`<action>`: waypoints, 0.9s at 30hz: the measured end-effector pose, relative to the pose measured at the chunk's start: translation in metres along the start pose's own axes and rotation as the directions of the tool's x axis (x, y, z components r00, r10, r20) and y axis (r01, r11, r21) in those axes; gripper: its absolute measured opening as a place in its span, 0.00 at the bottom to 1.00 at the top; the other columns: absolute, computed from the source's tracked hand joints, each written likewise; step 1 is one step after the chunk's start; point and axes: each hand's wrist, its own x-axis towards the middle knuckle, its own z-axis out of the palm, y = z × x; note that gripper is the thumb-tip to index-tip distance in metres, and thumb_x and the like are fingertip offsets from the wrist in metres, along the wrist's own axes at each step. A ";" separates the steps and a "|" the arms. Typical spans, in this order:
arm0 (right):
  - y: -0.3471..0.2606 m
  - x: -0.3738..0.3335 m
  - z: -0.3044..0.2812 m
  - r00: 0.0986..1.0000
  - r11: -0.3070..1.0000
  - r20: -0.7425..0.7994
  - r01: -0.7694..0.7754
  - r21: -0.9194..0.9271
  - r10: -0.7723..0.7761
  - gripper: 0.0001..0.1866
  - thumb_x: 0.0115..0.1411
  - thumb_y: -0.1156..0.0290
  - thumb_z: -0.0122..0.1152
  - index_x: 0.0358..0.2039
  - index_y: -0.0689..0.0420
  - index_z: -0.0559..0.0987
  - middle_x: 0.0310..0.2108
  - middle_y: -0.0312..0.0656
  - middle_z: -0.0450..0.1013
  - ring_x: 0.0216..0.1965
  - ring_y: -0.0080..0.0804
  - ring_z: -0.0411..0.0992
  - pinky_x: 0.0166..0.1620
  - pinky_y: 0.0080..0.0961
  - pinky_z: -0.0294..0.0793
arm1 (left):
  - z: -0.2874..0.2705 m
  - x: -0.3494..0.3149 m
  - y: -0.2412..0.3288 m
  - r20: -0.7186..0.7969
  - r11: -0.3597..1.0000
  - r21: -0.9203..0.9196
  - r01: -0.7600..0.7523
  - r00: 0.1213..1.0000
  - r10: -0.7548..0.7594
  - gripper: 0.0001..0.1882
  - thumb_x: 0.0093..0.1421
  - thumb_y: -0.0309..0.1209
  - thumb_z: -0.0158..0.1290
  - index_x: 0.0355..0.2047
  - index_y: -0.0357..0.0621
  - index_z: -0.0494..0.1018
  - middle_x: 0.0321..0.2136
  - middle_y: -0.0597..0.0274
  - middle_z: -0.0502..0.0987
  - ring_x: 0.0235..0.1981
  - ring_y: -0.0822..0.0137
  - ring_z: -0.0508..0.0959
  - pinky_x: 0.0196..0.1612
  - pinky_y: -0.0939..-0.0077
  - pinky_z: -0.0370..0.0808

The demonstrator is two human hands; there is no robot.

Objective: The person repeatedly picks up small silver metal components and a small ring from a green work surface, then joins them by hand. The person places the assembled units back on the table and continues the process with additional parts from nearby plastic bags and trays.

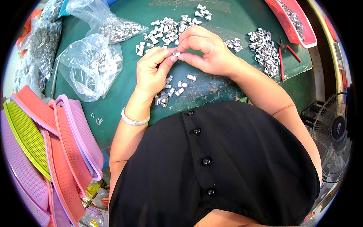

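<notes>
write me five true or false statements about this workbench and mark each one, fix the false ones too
1. The left hand and right hand meet at a small metal piece. True.
2. The red-handled pliers lie left of both hands. False: they lie to the right.
3. A bracelet circles the left wrist. True.
4. The pink basket at the upper right is empty. False: it holds many small metal parts.
5. A fan is at the right. True.

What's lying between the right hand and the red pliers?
Between the right hand and the red pliers, the head view shows a small silvery cluster and a bigger pile of silvery pieces.
</notes>
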 end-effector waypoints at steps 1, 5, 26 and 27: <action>0.000 0.000 0.000 1.000 1.000 0.000 -0.009 0.000 0.009 0.09 0.44 0.80 0.63 0.28 0.59 0.75 0.33 0.40 0.70 0.35 0.35 0.70 0.37 0.26 0.71 | 0.000 0.001 0.001 0.018 1.000 0.013 0.003 1.000 -0.003 0.09 0.50 0.21 0.57 0.34 0.40 0.78 0.20 0.67 0.71 0.22 0.74 0.68 0.26 0.81 0.65; -0.001 0.004 -0.020 0.990 0.997 0.135 -0.018 -0.070 0.027 0.08 0.42 0.78 0.61 0.25 0.60 0.73 0.29 0.41 0.69 0.33 0.39 0.69 0.37 0.29 0.70 | -0.001 0.001 0.006 0.029 0.997 0.062 0.041 0.999 -0.043 0.08 0.51 0.22 0.57 0.33 0.39 0.77 0.20 0.66 0.72 0.21 0.74 0.69 0.25 0.82 0.66; 0.030 0.011 -0.004 0.970 0.881 0.130 -0.126 -0.456 0.207 0.10 0.46 0.75 0.60 0.31 0.58 0.73 0.30 0.41 0.68 0.37 0.41 0.68 0.39 0.34 0.69 | -0.004 -0.001 0.005 -0.035 0.987 0.086 0.139 0.990 -0.136 0.07 0.51 0.23 0.57 0.32 0.37 0.77 0.21 0.66 0.72 0.20 0.78 0.67 0.23 0.85 0.66; 0.030 0.011 -0.004 0.971 0.885 0.119 -0.133 -0.447 0.206 0.09 0.46 0.76 0.60 0.30 0.58 0.73 0.30 0.41 0.68 0.37 0.41 0.67 0.38 0.34 0.69 | -0.004 -0.001 0.005 -0.028 0.986 0.089 0.139 0.990 -0.137 0.07 0.51 0.23 0.57 0.32 0.37 0.77 0.21 0.67 0.71 0.20 0.78 0.67 0.23 0.85 0.66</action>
